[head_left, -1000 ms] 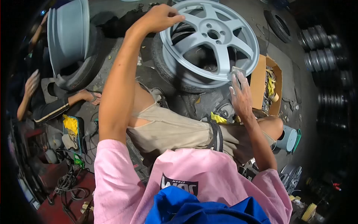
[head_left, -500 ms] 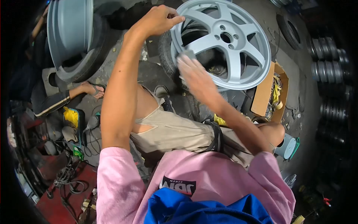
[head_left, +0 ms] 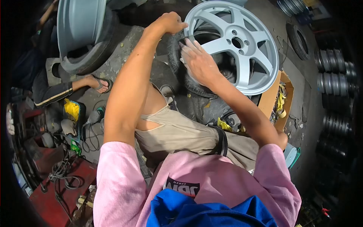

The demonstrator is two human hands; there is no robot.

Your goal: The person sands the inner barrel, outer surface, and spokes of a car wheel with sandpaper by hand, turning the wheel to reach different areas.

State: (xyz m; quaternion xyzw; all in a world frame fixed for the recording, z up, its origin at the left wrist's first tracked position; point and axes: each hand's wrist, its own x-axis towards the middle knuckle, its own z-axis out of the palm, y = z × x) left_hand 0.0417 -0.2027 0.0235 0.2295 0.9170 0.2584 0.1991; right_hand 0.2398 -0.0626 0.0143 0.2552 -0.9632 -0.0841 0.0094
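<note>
A pale grey spoked alloy wheel (head_left: 244, 70) lies tilted on a black tyre (head_left: 177, 62). My left hand (head_left: 172, 22) is closed at the wheel's upper left edge, its thumb side touching the outer lip; some of its fingers are hidden. Just below it, my right hand (head_left: 200, 62) has whitish dust on its fingers. These press a small dark grey pad (head_left: 190, 39), mostly covered by the hand, against the left part of the lip.
An open cardboard box (head_left: 273, 94) with odds and ends stands right of the wheel. Another grey wheel (head_left: 81, 30) rests on a tyre at the upper left, near another person's foot (head_left: 100, 84). Cables (head_left: 64, 170) lie lower left; several stacked wheels (head_left: 332, 84) line the right.
My right hand has moved up along the wheel's left lip with the grey pad, closer to my left hand. The left hand stays at the edge. The whole view has shifted slightly.
</note>
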